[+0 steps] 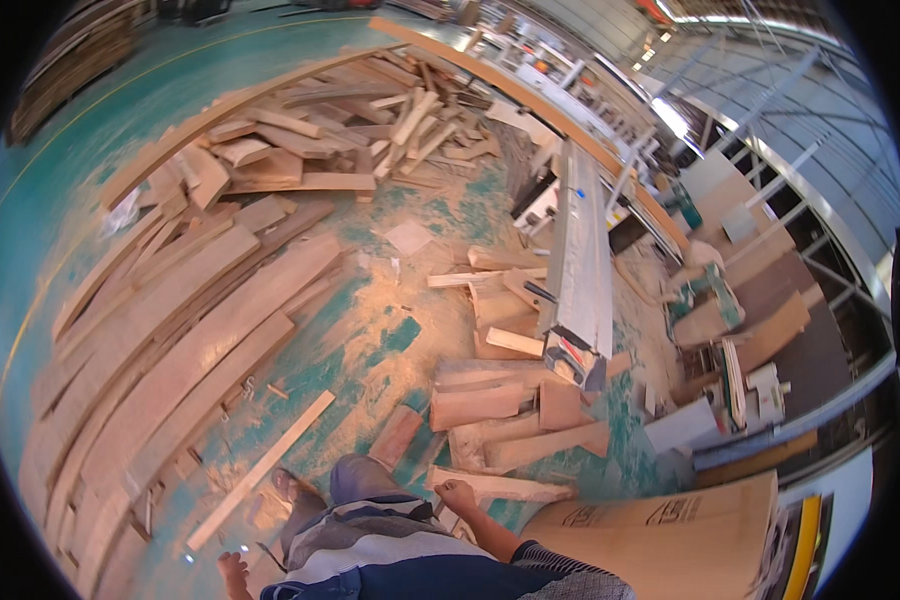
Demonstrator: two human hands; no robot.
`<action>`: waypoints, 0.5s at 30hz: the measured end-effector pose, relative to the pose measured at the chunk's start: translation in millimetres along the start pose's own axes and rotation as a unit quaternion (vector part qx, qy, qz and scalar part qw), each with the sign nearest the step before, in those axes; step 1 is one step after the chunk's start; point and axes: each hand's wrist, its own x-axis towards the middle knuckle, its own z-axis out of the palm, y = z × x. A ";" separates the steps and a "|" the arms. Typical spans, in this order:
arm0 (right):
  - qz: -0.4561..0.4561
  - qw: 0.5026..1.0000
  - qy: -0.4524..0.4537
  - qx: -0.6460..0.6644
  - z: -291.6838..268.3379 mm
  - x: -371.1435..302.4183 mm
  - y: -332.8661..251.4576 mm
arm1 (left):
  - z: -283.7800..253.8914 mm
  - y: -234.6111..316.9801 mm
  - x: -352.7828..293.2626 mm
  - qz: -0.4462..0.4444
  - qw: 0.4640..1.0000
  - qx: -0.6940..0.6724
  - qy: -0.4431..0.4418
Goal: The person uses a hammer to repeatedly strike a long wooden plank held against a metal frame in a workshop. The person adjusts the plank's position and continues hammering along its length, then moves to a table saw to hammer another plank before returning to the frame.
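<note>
My left hand [233, 571] hangs low at the lower edge, its fingers loosely bent and apart, with nothing seen in it. Closest to it is a long thin wooden strip [262, 470] lying aslant on the floor. My right hand [456, 496] is held in front of my body, its fingers curled in and nothing showing in them. Beneath and beyond it lie a pale wood offcut [510, 487] and a short reddish wood block [396, 436].
Long planks [190, 370] are stacked on the left. Beyond them rises a heap of offcuts [300, 140]. A long metal-topped saw table [582, 250] stands right of centre, cut blocks [480, 400] beside it. Brown cardboard [650, 530] is near right. Sawdust [370, 340] covers the green floor.
</note>
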 end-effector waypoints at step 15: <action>0.297 0.693 0.166 0.636 89.8 -10.7 -90.3 | 233.9 304.9 75.7 0.367 0.850 0.341 -0.162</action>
